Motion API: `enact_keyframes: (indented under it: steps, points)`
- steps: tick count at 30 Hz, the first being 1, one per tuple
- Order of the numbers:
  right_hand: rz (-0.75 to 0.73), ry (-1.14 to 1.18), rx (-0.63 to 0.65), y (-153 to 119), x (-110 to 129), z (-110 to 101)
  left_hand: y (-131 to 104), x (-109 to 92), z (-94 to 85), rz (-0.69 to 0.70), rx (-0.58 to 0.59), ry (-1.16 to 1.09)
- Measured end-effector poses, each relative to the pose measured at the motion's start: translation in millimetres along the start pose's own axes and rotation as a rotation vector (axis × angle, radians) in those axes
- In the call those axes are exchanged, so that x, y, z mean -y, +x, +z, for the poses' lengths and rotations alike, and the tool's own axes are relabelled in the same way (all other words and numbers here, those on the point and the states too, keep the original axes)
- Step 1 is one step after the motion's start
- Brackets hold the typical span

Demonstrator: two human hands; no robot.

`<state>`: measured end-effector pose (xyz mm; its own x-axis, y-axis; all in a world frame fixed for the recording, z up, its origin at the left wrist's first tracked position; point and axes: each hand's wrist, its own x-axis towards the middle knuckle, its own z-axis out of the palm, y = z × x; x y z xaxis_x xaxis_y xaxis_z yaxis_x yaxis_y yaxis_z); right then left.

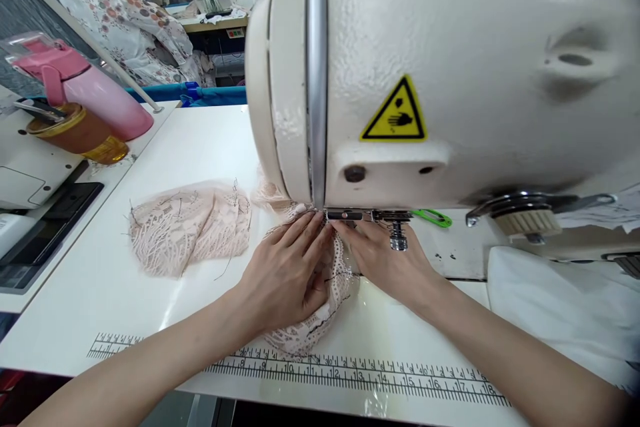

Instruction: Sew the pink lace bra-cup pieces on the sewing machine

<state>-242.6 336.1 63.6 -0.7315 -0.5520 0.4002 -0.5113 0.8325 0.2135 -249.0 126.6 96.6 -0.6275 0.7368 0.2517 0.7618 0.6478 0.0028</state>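
Pale pink lace fabric with dark thread along its edge lies under the head of a white sewing machine. My left hand rests flat on this lace, its fingers stretched toward the needle area and the thumb lower down. On the other side, my right hand reaches under the machine head, its fingertips at the lace close to the left fingertips. The machine's metal parts partly cover the right fingers, and the needle itself is hidden. A second lace piece lies to the left, touched by neither hand.
At the left stand a pink bottle and an amber cup, with a dark phone below. White cloth lies at the right, and a green clip behind the right hand. A person in a floral garment is beyond.
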Motion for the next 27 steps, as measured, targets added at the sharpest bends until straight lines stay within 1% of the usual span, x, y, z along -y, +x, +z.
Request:
enact_keyframes:
  steps: [4, 8, 17, 21, 25, 27]
  points:
    - [-0.007, -0.012, 0.019, 0, -1, 1, -1, 0, 0.9, -0.002, 0.005, -0.009]
    - [-0.001, 0.045, 0.034, 0, -3, 1, -2, 0, 3.0, -0.003, -0.007, -0.010]
    - [0.025, 0.077, 0.078, 6, -3, -9, -1, 2, 0.3, 0.000, 0.026, 0.014]
    - [0.013, 0.084, 0.011, 5, -3, -5, -1, 3, -0.4, -0.006, 0.043, 0.021]
    - [0.005, 0.089, -0.146, 8, -6, -6, -1, 8, -0.7, 0.001, 0.076, 0.015]
    - [-0.020, 0.139, -0.219, 10, -7, -10, 0, 9, -4.9, 0.037, 0.089, 0.014]
